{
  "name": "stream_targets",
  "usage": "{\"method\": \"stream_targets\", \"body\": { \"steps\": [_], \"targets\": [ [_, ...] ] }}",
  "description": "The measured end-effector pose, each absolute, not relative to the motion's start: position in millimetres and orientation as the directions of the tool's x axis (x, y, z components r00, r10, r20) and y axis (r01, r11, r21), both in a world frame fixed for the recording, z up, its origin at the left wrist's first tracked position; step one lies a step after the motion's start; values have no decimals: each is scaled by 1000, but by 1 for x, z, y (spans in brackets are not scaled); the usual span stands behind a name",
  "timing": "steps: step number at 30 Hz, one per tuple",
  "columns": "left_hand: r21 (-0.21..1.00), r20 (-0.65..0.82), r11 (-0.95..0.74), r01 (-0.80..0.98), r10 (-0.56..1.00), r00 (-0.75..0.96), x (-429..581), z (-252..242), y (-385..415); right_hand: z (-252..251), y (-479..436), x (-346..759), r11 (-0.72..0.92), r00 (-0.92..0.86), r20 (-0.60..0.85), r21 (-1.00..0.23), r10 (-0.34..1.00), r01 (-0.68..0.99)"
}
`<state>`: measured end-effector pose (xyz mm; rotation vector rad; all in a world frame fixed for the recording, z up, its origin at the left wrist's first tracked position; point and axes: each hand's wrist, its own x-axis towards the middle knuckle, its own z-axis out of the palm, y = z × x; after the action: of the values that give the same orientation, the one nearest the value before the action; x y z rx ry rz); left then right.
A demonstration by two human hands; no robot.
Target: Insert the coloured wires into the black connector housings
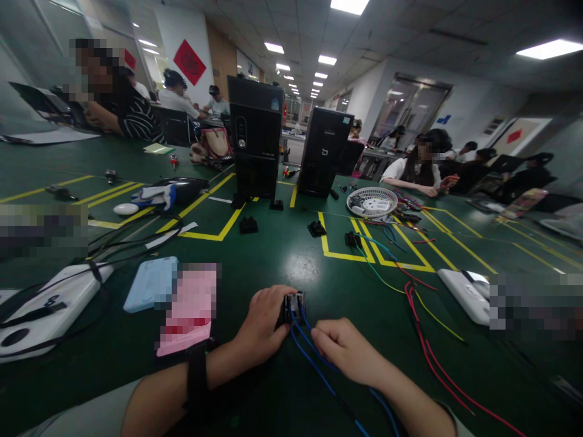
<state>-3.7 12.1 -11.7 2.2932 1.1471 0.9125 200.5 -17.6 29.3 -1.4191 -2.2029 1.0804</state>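
Observation:
My left hand (265, 318) wraps round the side of a small black terminal block (296, 301) on the green tabletop in front of me. Two blue wires (317, 369) run out of the block towards me. Just to its right, my right hand (344, 349) is closed in a pinch on one of these wires, close to the block. Its fingertips partly hide the wire. Similar black blocks (248, 225) lie farther up the table, and one of them (352, 239) has coloured wires attached.
Red wires (421, 337) trail along the right. A pink phone case (191, 303), a light blue case (151, 283) and a white device (57, 309) lie left. Two black computer towers (255, 136) and a white basket (372, 201) stand beyond. Other people sit around.

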Motion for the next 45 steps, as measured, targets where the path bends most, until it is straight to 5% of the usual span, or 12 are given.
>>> {"method": "stream_targets", "body": {
  "steps": [3, 10, 18, 26, 33, 40, 45],
  "targets": [
    [615, 371, -573, 542, 816, 443, -3, -11, 12, 30, -17, 199, 226, -474, -177, -703, 863, 674],
    [601, 356, -569, 561, 819, 450, -3, -9, 12, 37, -20, 199, -15, -462, -241, -897, 854, 441],
    [585, 350, -576, 571, 815, 463, -3, -8, 11, 28, -19, 198, 24, -433, -301, -798, 850, 603],
    [578, 366, -585, 569, 809, 460, -3, -9, 10, 35, -22, 195, -139, -427, -313, -910, 848, 390],
    [573, 372, -591, 567, 805, 463, -4, -11, 10, 28, -21, 195, -93, -412, -382, -816, 827, 571],
    [572, 360, -590, 570, 805, 472, -4, -10, 12, 35, -23, 195, -130, -441, -310, -910, 842, 393],
    [569, 354, -590, 573, 804, 478, -5, -9, 12, 32, -21, 197, 39, -450, -280, -813, 848, 581]
  ]
}}
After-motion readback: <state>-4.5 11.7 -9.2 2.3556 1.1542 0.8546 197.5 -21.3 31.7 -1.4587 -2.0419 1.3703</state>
